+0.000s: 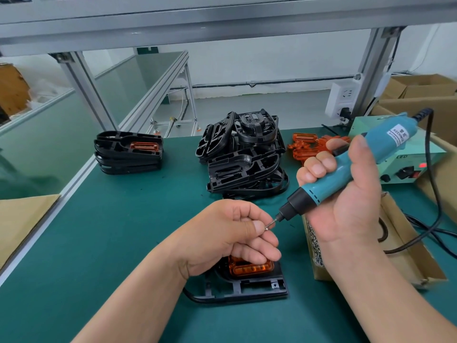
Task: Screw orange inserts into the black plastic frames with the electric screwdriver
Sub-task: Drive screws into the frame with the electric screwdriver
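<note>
Far left on the green table [99, 243] sits a stack of finished black plastic frames [128, 157]. The left grip [230, 238] pinches a small silver screw [267, 228] at the bit tip of the teal electric screwdriver [346, 165], above a single black plastic frame [247, 289] that holds a translucent orange insert [249, 268]. The right grip [346, 206] clasps the tool. The step looks like loading the screw. Next it needs lowering squarely into a frame hole.

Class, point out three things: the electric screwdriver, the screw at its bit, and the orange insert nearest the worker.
electric screwdriver [314, 191]: head view, lower blue body above the black collar.
screw [266, 229]: head view, its small metal head at the bit tip.
orange insert [252, 270]: head view, its glossy near edge.
</note>
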Motion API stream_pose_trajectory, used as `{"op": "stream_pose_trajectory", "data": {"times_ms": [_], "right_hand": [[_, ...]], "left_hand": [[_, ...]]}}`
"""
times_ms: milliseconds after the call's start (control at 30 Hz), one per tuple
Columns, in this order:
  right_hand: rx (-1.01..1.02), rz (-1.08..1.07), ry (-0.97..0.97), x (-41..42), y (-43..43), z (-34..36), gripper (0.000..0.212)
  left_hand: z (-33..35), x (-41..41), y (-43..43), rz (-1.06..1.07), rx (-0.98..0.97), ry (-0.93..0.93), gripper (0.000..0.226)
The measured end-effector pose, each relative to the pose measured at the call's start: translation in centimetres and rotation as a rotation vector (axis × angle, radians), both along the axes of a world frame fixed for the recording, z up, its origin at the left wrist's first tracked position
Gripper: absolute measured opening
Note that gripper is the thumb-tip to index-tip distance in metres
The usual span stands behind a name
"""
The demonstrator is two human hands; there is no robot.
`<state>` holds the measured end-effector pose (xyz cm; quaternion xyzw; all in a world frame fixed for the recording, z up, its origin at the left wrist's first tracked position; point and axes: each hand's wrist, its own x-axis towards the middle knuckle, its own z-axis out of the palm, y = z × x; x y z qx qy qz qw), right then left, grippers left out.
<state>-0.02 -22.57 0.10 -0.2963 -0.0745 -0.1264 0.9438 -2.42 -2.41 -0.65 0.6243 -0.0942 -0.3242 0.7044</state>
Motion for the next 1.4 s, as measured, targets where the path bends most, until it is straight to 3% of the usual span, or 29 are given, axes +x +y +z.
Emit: {"op": "stream_pose_trajectory", "data": {"times_ms": [1400], "right_hand": [[-0.064, -0.078, 0.003, 0.32, 0.13, -0.08, 0.027]], "left_hand": [[0.03, -0.05, -0.21, 0.092, -0.011, -0.002, 0.013]]}}
